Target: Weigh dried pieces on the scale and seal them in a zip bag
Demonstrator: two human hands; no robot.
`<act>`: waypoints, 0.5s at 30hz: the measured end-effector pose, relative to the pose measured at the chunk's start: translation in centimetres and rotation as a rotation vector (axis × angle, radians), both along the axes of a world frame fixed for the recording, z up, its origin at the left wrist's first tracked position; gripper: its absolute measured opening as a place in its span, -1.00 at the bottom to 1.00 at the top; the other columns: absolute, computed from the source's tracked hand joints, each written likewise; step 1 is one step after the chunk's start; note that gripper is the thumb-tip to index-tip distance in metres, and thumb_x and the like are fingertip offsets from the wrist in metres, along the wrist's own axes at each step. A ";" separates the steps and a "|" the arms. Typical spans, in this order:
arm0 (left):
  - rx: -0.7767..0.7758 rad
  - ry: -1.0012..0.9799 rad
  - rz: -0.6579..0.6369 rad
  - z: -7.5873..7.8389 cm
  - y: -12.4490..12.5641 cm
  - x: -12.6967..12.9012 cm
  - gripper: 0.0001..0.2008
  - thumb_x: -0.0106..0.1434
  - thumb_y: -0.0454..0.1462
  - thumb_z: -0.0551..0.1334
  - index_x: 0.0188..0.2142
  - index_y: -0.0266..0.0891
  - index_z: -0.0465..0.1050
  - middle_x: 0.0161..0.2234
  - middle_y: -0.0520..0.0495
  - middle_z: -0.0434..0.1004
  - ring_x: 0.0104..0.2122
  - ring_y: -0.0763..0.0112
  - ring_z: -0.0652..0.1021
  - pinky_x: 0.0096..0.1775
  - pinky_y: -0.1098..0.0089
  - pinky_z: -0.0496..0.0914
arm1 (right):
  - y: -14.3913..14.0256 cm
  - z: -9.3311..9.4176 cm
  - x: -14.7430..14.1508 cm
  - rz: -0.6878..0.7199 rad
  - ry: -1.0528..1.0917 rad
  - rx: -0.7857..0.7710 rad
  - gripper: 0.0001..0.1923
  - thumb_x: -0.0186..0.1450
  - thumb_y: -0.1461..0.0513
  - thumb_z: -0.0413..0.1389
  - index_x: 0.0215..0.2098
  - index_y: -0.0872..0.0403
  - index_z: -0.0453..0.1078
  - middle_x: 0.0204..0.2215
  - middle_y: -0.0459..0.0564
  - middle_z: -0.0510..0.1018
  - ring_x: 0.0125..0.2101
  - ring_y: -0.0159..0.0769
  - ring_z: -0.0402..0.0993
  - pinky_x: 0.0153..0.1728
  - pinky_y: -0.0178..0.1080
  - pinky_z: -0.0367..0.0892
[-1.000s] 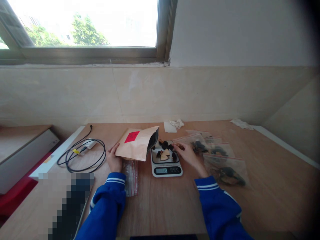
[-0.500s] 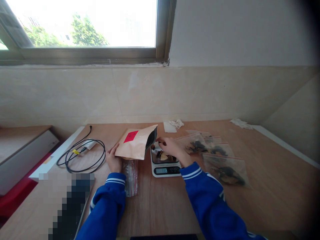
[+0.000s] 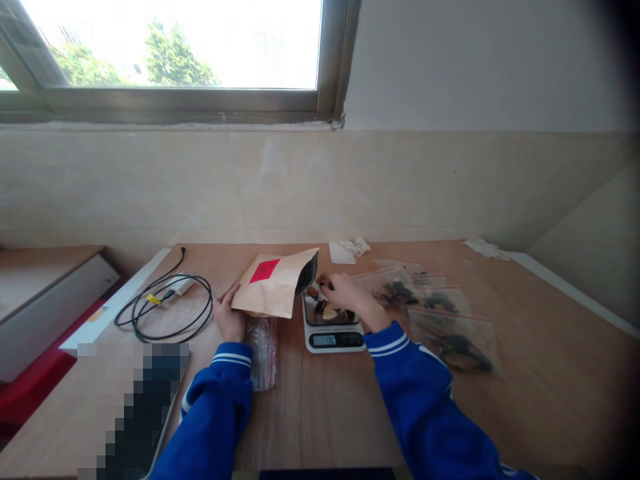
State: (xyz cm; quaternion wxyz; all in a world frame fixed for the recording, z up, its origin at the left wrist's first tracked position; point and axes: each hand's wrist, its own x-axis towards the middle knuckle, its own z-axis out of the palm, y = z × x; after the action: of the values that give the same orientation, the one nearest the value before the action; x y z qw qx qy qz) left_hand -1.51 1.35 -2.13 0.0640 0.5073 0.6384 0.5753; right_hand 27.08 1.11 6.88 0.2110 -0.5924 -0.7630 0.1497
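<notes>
A: Far left on the wooden table [image 3: 320, 413]?
B: Coiled black cable [image 3: 165, 308], well apart from the hands.

A: Then the left hand [image 3: 229, 319]?
B: Wrapped around the bottom edge of a brown paper pouch [image 3: 273, 291], propping it tilted, dark mouth facing right. Red label on its face. Probably light and crinkly; best gripped by that stiff bottom seam, as now. Beneath it, a stack of clear zip bags [image 3: 263, 350].

A: Next along?
B: Small digital scale [image 3: 331, 325], dark and pale dried pieces [image 3: 327, 311] on its platform. Likely brittle and feather-light, best pinched gently.

A: Right hand [image 3: 347, 294]?
B: Over the platform beside the pouch mouth, fingers curled narrow around something dark; impossible to tell exactly what.

A: Far right?
B: Filled clear bags [image 3: 445, 327], lying flat.
</notes>
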 end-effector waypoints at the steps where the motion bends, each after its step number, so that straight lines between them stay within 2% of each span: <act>1: -0.002 0.002 0.001 0.1 0.0 0.0 -0.59 0.08 -0.40 0.12 -0.08 -0.24 0.53 -0.16 -0.18 0.37 -0.12 0.20 0.46 0.05 0.15 0.32 | 0.0 0.1 0.2 -0.012 0.019 0.003 -0.81 0.27 0.19 0.04 -0.22 0.05 0.44 -0.34 0.07 0.62 -0.29 -0.17 0.53 -0.33 -0.31 0.23; 5: -0.017 0.011 0.006 0.3 -0.1 0.1 -0.58 0.08 -0.41 0.12 -0.07 -0.27 0.53 -0.17 -0.19 0.37 -0.13 0.20 0.46 0.05 0.14 0.32 | -0.6 0.4 0.3 -0.055 0.094 0.009 -0.77 0.30 0.21 -0.04 -0.12 0.15 0.28 -0.38 0.12 0.59 -0.35 -0.16 0.50 -0.38 -0.29 0.20; 9: -0.022 -0.012 0.004 0.5 -0.2 0.2 -0.59 0.08 -0.41 0.12 -0.07 -0.26 0.53 -0.18 -0.18 0.37 -0.12 0.20 0.45 0.05 0.15 0.32 | -1.8 0.7 0.1 0.000 0.133 -0.023 -0.85 0.30 0.21 -0.08 -0.18 0.08 0.18 -0.46 0.02 0.53 -0.42 -0.20 0.45 -0.45 -0.30 0.16; 12: -0.019 -0.036 0.001 0.7 -0.3 0.3 -0.59 0.07 -0.41 0.13 -0.09 -0.25 0.54 -0.19 -0.17 0.38 -0.12 0.20 0.46 0.06 0.16 0.32 | -2.5 1.0 0.0 0.056 0.192 -0.035 -0.90 0.31 0.23 -0.08 -0.19 0.05 0.16 -0.43 -0.02 0.52 -0.40 -0.22 0.45 -0.43 -0.31 0.18; 15: -0.012 -0.048 -0.003 0.7 -0.3 0.3 -0.59 0.05 -0.43 0.13 -0.11 -0.24 0.54 -0.18 -0.16 0.38 -0.12 0.21 0.46 0.06 0.16 0.32 | -2.8 1.2 0.2 0.140 0.226 0.001 -0.90 0.30 0.30 -0.06 -0.21 0.04 0.22 -0.36 -0.03 0.51 -0.34 -0.26 0.45 -0.36 -0.32 0.21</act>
State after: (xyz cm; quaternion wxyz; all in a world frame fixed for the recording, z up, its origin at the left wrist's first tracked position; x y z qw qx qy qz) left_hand -1.18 1.02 -1.39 0.0830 0.4939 0.6395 0.5833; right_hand 27.25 -1.65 8.12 0.2850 -0.5171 -0.7738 0.2296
